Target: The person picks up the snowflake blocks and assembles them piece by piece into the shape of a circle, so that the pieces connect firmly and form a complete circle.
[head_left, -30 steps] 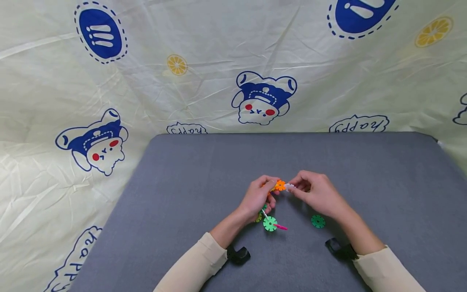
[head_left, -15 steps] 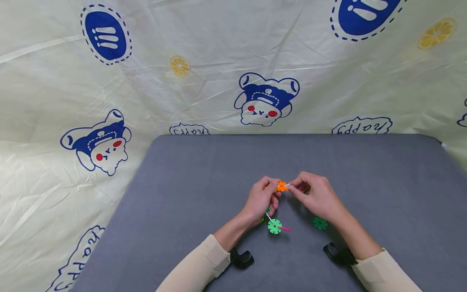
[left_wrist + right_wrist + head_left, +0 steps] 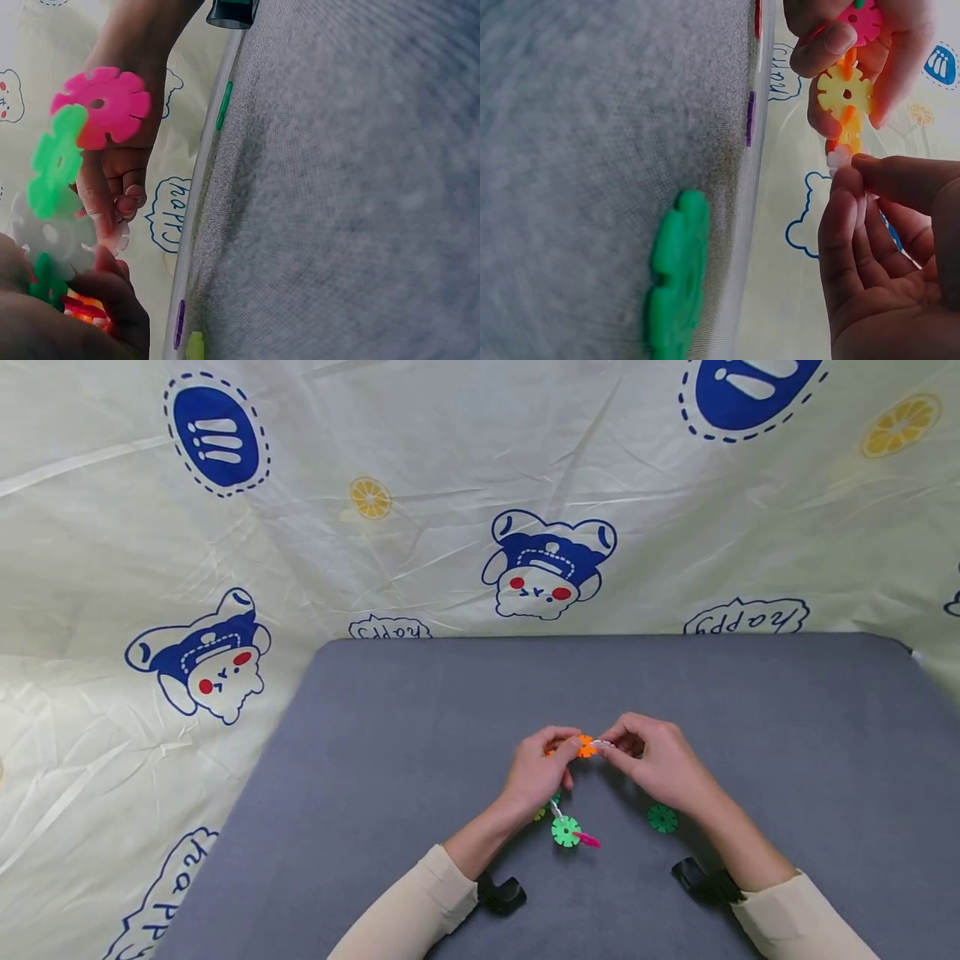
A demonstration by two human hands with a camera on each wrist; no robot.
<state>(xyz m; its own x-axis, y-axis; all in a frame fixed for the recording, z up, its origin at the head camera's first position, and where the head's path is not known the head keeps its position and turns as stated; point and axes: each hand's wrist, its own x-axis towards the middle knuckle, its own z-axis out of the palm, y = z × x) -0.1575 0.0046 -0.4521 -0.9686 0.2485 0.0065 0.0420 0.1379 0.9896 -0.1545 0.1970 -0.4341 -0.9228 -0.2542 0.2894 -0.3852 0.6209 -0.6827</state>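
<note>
At the right edge of the orange disc (image 3: 586, 747), the white disc (image 3: 602, 744), seen nearly edge-on, is pinched between thumb and finger of the right hand (image 3: 656, 760), while the disc chain (image 3: 566, 832) leftward is gripped by the left hand's (image 3: 534, 768) curled fingers.

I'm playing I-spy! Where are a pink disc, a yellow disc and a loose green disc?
Pink disc (image 3: 118, 103), left wrist view: its face.
Yellow disc (image 3: 835, 90), right wrist view: its face.
Green disc (image 3: 660, 820), head view: its face.
</note>
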